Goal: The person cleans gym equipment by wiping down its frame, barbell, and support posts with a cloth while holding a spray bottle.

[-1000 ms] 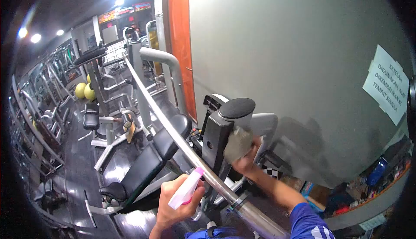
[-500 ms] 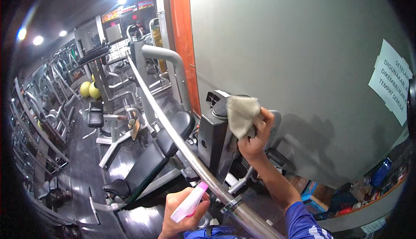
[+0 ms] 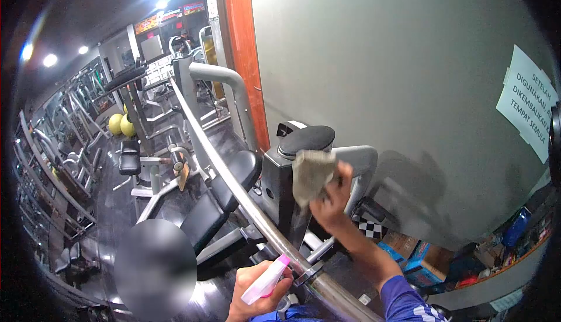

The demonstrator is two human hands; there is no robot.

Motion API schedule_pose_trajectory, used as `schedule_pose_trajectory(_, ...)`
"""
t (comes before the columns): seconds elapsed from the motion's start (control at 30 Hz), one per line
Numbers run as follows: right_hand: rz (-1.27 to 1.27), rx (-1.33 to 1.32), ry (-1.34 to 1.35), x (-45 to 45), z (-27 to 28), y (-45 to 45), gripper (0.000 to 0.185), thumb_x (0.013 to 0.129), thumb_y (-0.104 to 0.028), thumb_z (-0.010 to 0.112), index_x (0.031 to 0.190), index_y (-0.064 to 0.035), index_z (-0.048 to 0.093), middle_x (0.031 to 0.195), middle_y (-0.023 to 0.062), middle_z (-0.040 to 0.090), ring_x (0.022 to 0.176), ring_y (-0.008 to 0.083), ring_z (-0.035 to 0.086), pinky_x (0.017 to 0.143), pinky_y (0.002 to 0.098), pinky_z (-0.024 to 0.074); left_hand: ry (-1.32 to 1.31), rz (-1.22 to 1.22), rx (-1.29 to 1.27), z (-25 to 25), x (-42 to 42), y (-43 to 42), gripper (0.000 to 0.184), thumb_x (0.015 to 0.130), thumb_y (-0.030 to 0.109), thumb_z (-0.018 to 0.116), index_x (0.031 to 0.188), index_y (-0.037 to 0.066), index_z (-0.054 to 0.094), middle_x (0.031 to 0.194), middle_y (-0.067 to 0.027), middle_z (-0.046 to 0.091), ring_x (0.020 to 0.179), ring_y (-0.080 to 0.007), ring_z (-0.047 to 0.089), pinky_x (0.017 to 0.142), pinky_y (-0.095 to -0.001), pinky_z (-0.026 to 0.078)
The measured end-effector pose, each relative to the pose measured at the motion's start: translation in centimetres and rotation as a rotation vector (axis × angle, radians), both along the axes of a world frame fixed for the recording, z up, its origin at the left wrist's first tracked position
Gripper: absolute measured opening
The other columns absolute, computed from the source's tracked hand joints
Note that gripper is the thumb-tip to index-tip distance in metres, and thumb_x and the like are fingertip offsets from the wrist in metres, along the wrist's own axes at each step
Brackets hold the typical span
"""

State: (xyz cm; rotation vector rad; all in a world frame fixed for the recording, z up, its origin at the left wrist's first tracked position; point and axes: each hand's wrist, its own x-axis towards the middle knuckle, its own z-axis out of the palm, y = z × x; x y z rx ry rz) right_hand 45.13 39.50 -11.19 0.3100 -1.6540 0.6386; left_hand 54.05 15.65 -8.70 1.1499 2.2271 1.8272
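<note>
My left hand [image 3: 250,291], low in the head view, is wrapped round a spray bottle [image 3: 266,280] with a white head and a pink nozzle; its lower part is hidden. My right hand [image 3: 333,196] grips a beige-grey cloth [image 3: 311,176], slightly smeared by motion. The cloth is at the side of a dark machine post [image 3: 277,188], just below the round black pad [image 3: 307,140] on its top. Whether the cloth touches the post I cannot tell. Between my hands a long metal bar [image 3: 234,185] runs diagonally.
Behind the bar stands a black padded bench [image 3: 204,220]. More gym machines and yellow balls [image 3: 121,124] fill the left. A grey wall [image 3: 397,59] with a paper notice [image 3: 529,103] is at right, above boxes [image 3: 426,260]. A blurred patch covers part of the floor.
My right hand has moved the cloth down and left, from beside the round pad's top to below it, uncovering the pad. My left hand and the spray bottle have shifted slightly right and down.
</note>
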Motion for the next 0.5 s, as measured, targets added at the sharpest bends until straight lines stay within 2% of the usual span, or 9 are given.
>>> schedule_pose_trajectory(0.07, 0.000, 0.040, 0.003, 0.6, 5.6, -0.8, 0.032, 0.067, -0.007, 0.068, 0.098, -0.0025, 0.064, 0.112, 0.0188, 0.052, 0.100, 0.0348, 0.054, 0.083, 0.0440, 0.0467, 0.027, -0.017, -0.007, 0.4, 0.1, 0.2, 0.015, 0.082, 0.009, 0.065, 0.086, -0.005, 0.064, 0.076, -0.0115, 0.068, 0.057, -0.0172, 0.068, 0.052, -0.0264, 0.053)
schedule_pose_trajectory(0.13, -0.038, 0.071, 0.037, 0.1, 4.5, -1.2, 0.042, 0.069, -0.009, 0.069, 0.110, -0.0045, 0.062, 0.113, 0.0204, 0.049, 0.102, 0.0372, 0.052, 0.087, 0.0471, 0.0441, 0.001, -0.012, 0.018, 0.1, 0.2, 0.3, 0.016, 0.082, 0.011, 0.066, 0.086, -0.005, 0.064, 0.075, -0.0115, 0.068, 0.057, -0.0171, 0.068, 0.052, -0.0263, 0.053)
schedule_pose_trajectory(0.2, -0.031, 0.028, 0.069, -1.1, -2.1, -1.4, 0.044, 0.073, -0.021, 0.073, 0.111, -0.0042, 0.060, 0.114, 0.0213, 0.047, 0.105, 0.0382, 0.049, 0.092, 0.0509, 0.0378, -0.005, -0.017, 0.026, -0.1, 0.4, 0.2, 0.019, 0.082, 0.013, 0.067, 0.087, -0.005, 0.064, 0.075, -0.0117, 0.068, 0.057, -0.0171, 0.068, 0.053, -0.0264, 0.053)
schedule_pose_trajectory(0.23, 0.080, -0.002, -0.009, -0.9, -6.4, -1.8, 0.043, 0.074, -0.025, 0.073, 0.110, -0.0051, 0.060, 0.115, 0.0207, 0.048, 0.106, 0.0381, 0.048, 0.094, 0.0510, 0.0357, 0.003, -0.020, 0.019, -0.2, 0.4, 0.0, 0.020, 0.083, 0.014, 0.067, 0.088, -0.005, 0.064, 0.076, -0.0119, 0.068, 0.057, -0.0170, 0.068, 0.053, -0.0264, 0.053)
schedule_pose_trajectory(0.3, 0.091, 0.092, -0.106, -0.4, -16.2, -2.2, 0.048, 0.077, -0.038, 0.073, 0.113, -0.0097, 0.059, 0.118, 0.0173, 0.052, 0.109, 0.0375, 0.046, 0.098, 0.0502, 0.0304, 0.005, 0.021, 0.018, 0.2, 0.9, 0.0, 0.021, 0.084, 0.015, 0.065, 0.090, -0.005, 0.064, 0.077, -0.0120, 0.068, 0.060, -0.0186, 0.066, 0.055, -0.0282, 0.052)
schedule_pose_trajectory(0.33, 0.087, 0.160, -0.212, 0.5, -19.2, -2.6, 0.043, 0.078, -0.045, 0.068, 0.105, -0.0110, 0.064, 0.117, 0.0174, 0.047, 0.108, 0.0352, 0.044, 0.090, 0.0514, 0.0330, 0.001, 0.062, 0.026, 0.9, 1.5, 0.3, 0.020, 0.084, 0.014, 0.062, 0.092, -0.005, 0.065, 0.077, -0.0119, 0.067, 0.062, -0.0202, 0.065, 0.057, -0.0299, 0.051)
schedule_pose_trajectory(0.37, 0.133, 0.150, -0.198, 0.6, -19.2, -2.3, 0.046, 0.079, -0.043, 0.070, 0.110, -0.0107, 0.061, 0.120, 0.0176, 0.048, 0.111, 0.0356, 0.043, 0.093, 0.0519, 0.0308, -0.002, 0.101, 0.030, 1.4, 1.8, 0.4, 0.020, 0.084, 0.012, 0.060, 0.094, -0.004, 0.066, 0.078, -0.0119, 0.066, 0.065, -0.0218, 0.064, 0.059, -0.0316, 0.049)
schedule_pose_trajectory(0.43, 0.223, 0.134, -0.167, -0.2, -18.5, -1.1, 0.054, 0.079, -0.040, 0.072, 0.121, -0.0100, 0.055, 0.126, 0.0179, 0.049, 0.119, 0.0365, 0.040, 0.100, 0.0529, 0.0264, -0.043, 0.045, 0.047, -0.2, 0.8, -0.1, 0.024, 0.084, 0.018, 0.066, 0.091, -0.005, 0.064, 0.077, -0.0123, 0.068, 0.059, -0.0185, 0.066, 0.055, -0.0284, 0.052)
schedule_pose_trajectory(0.5, 0.085, 0.012, -0.026, -1.8, -11.1, -0.9, 0.057, 0.084, -0.030, 0.069, 0.129, -0.0046, 0.044, 0.137, 0.0237, 0.035, 0.127, 0.0371, 0.036, 0.104, 0.0568, 0.0209, -0.089, 0.017, 0.043, -0.7, 0.5, -0.4, 0.023, 0.084, 0.017, 0.069, 0.090, -0.004, 0.064, 0.077, -0.0116, 0.069, 0.060, -0.0171, 0.068, 0.056, -0.0268, 0.054)
